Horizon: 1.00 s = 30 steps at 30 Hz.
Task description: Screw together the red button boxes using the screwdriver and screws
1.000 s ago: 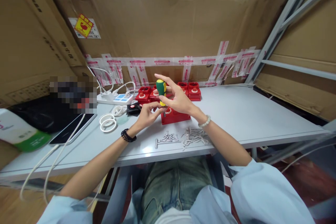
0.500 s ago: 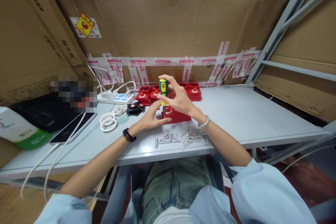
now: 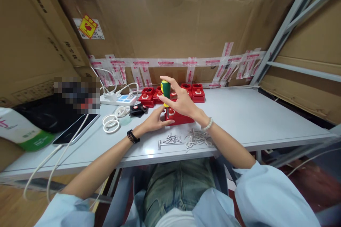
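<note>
My right hand [image 3: 185, 103] is closed on the green-and-yellow handle of a screwdriver [image 3: 165, 90], which stands upright. Its metal shaft points down at the left end of a red box [image 3: 182, 117] with a round knob on top. Around that left end my left hand [image 3: 154, 120] is closed, thumb along the front and fingers behind. The screwdriver's tip meets the box near my left thumb; the screw itself is too small to make out. In front of the box lie a pile of small screws [image 3: 172, 138] and a pile of longer metal pieces [image 3: 198, 138].
More red boxes [image 3: 198, 94] stand in a row behind. Left of my hands are black parts [image 3: 138, 110], white rings [image 3: 111, 125], a power strip [image 3: 119, 99] and a tablet [image 3: 76, 129]. A metal T-shaped piece [image 3: 160, 144] lies near the table's front edge. Cardboard [image 3: 173, 21] walls the back.
My left hand has moved from the screwdriver's shaft down onto the box's left end. The screwdriver has turned a little in my right hand and shifted slightly right.
</note>
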Motion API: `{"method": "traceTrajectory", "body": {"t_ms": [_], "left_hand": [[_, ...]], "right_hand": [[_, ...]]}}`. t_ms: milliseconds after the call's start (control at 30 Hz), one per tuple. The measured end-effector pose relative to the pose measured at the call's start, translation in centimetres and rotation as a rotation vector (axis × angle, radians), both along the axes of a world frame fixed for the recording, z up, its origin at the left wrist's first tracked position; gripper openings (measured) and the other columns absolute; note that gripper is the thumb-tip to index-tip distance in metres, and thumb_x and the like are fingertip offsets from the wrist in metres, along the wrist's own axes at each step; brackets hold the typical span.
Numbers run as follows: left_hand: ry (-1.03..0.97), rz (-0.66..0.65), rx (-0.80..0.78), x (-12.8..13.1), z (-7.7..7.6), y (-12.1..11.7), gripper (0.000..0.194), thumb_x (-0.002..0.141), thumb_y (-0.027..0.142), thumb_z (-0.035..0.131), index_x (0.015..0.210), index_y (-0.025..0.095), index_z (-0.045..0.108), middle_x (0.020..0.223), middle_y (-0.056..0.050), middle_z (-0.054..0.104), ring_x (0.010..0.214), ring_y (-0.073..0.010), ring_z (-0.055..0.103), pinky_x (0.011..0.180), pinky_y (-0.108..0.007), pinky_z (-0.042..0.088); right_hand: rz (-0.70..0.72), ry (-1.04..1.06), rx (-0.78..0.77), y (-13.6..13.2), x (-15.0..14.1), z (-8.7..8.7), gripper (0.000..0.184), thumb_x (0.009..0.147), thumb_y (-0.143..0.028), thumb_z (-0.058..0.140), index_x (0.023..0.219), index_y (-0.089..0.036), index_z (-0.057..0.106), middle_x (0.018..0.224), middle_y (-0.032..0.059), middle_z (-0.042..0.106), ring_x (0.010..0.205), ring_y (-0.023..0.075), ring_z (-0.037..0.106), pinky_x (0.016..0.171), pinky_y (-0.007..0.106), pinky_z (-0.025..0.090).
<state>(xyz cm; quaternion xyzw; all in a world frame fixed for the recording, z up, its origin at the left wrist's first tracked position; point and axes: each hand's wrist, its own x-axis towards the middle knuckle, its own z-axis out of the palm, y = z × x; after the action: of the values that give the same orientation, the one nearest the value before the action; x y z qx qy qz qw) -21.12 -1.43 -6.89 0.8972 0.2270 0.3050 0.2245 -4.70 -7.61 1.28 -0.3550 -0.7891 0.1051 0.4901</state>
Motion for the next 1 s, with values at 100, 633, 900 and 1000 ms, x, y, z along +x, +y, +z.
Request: {"method": "traceTrajectory", "body": {"t_ms": [100,633,900,1000], "left_hand": [[-0.006,-0.008,0.002,0.0,-0.2,0.2,0.058,0.082,0.047,0.069,0.129,0.019,0.050,0.124,-0.012,0.064,0.106,-0.0282,0.063,0.090,-0.041,0.052],[-0.015,-0.009,0.003,0.1,0.1,-0.2,0.057,0.080,0.047,0.070,0.127,0.019,0.051,0.125,-0.013,0.064,0.111,-0.0306,0.062,0.096,-0.045,0.050],[-0.009,-0.033,-0.025,0.0,0.2,-0.2,0.060,0.082,0.046,0.070,0.130,0.019,0.048,0.132,-0.014,0.058,0.117,-0.0282,0.059,0.099,-0.044,0.050],[-0.012,-0.071,-0.064,-0.1,0.3,-0.2,0.062,0.083,0.045,0.069,0.134,0.022,0.045,0.137,-0.013,0.054,0.122,-0.0268,0.057,0.100,-0.043,0.049]], "right_hand": [[0.190,0.029,-0.139,-0.1,0.6,0.6,0.057,0.089,-0.023,0.049,0.143,-0.023,0.028,0.110,0.0039,0.061,0.101,0.0167,0.063,0.093,0.037,0.053],[-0.161,-0.022,-0.106,-1.0,-0.4,1.1,0.052,0.080,-0.024,0.066,0.125,-0.027,0.040,0.088,-0.0017,0.060,0.076,0.0166,0.062,0.075,0.036,0.056],[-0.050,0.169,-0.006,-1.1,0.8,1.3,0.050,0.085,-0.024,0.059,0.129,-0.026,0.037,0.095,0.0008,0.060,0.083,0.0160,0.063,0.078,0.035,0.057],[-0.227,0.283,0.089,-1.4,1.7,1.9,0.046,0.089,-0.025,0.051,0.132,-0.027,0.034,0.098,0.0034,0.059,0.084,0.0173,0.062,0.076,0.036,0.056]]}}
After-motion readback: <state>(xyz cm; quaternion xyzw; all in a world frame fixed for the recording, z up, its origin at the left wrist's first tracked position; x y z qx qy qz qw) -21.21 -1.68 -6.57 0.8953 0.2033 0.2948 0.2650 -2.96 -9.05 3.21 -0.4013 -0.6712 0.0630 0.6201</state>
